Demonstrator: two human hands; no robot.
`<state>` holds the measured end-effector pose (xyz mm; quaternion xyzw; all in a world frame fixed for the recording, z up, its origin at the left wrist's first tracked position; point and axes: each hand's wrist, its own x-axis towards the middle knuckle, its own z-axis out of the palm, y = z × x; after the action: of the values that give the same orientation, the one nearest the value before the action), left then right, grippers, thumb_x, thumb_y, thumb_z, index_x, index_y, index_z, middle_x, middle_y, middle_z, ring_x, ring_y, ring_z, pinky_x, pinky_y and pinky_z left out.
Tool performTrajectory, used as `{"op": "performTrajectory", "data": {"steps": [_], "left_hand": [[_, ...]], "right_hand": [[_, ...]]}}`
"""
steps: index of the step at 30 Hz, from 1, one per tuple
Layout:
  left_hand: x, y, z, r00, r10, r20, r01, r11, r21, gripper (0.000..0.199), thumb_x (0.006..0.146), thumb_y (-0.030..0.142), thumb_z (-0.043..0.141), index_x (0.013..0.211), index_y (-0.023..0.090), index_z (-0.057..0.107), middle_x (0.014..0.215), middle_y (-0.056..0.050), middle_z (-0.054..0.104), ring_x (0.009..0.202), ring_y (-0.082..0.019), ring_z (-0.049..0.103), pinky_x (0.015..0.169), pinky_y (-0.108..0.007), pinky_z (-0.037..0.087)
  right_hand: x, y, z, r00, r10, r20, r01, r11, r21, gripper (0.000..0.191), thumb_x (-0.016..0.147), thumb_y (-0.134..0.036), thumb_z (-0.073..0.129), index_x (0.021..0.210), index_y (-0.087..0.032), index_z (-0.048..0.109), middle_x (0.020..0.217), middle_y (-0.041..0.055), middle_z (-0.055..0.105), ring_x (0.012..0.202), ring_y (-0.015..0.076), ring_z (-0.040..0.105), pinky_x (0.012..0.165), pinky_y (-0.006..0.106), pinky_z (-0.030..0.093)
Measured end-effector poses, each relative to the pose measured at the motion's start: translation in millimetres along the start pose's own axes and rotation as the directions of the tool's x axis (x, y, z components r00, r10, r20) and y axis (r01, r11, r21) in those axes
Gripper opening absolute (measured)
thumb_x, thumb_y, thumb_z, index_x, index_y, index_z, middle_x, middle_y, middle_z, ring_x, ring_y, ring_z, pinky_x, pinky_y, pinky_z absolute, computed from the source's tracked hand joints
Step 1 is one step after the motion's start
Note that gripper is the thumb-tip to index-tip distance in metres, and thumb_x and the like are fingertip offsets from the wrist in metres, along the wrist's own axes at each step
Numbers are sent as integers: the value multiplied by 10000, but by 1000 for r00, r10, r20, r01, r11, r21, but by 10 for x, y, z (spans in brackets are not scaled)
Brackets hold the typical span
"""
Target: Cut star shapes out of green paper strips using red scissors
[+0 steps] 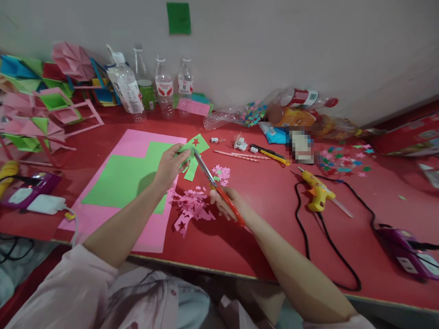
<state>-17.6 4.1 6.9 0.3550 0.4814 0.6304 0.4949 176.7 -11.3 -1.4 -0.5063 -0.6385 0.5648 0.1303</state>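
My left hand [172, 165] pinches a small piece of green paper [187, 151] above the table. Red-handled scissors [229, 205] are gripped in my right hand [224, 203], their blades pointing up and left to the paper's edge. Behind the left fingers lies a green paper strip with a star-shaped hole [197, 142]. Pink paper scraps [192, 205] are heaped below the scissors, and small pink stars [222, 174] with a few green ones sit just past the blades. Under my left forearm, a large green sheet [116, 183] rests on a pink sheet [147, 233].
On the right, a yellow glue gun [317, 189] trails its black cord near a purple power strip [408, 251]. Plastic bottles [164, 89] stand along the wall. Folded paper lanterns [37, 100] fill the left side. Colored stars [343, 160] and a box cutter [274, 155] lie farther back.
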Motion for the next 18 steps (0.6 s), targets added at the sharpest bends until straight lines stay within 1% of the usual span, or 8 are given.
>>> {"op": "performTrajectory", "data": {"steps": [4,8,11,15,17,18], "left_hand": [[-26,22,24,1000,-9,-12,9,1000,17,90,703,216,632,676,181,553,583,58,485,512,-22,448,509,-126,412],[-29,14,33,1000,-11,-6,11,999,35,77,686,214,640,679,181,571,582,58,495,491,-22,431,487,-131,394],[-43,22,44,999,-32,-12,32,999,13,81,681,215,640,672,179,568,592,56,504,501,-21,444,517,-135,419],[-61,43,55,999,-41,-18,41,999,-3,91,671,217,645,673,176,564,583,60,496,489,-16,431,515,-132,415],[-61,45,51,999,-33,-16,33,999,0,97,670,216,644,666,174,557,567,63,483,475,-14,422,487,-127,390],[-58,43,46,1000,-24,-14,24,1000,3,101,672,216,642,660,173,552,558,64,475,467,-14,417,471,-126,374]], "right_hand": [[28,63,12,998,-34,43,33,999,22,451,793,-630,493,684,-192,495,336,-105,356,259,69,354,386,228,418],[32,89,22,997,-63,47,60,997,47,429,803,-607,502,677,-198,480,332,-113,353,255,59,336,394,224,424],[27,78,42,997,-60,53,56,996,66,431,810,-605,494,665,-201,471,331,-114,343,250,57,322,376,220,407],[-9,31,58,1000,-6,26,4,997,72,454,808,-631,476,654,-205,457,326,-111,326,245,58,305,334,208,350],[-40,3,52,999,-35,18,33,997,74,467,801,-646,478,652,-204,455,326,-110,325,248,56,299,323,203,326],[-55,-10,47,998,-57,25,55,995,80,472,797,-650,483,643,-206,446,325,-110,323,250,54,301,332,202,336]]}}
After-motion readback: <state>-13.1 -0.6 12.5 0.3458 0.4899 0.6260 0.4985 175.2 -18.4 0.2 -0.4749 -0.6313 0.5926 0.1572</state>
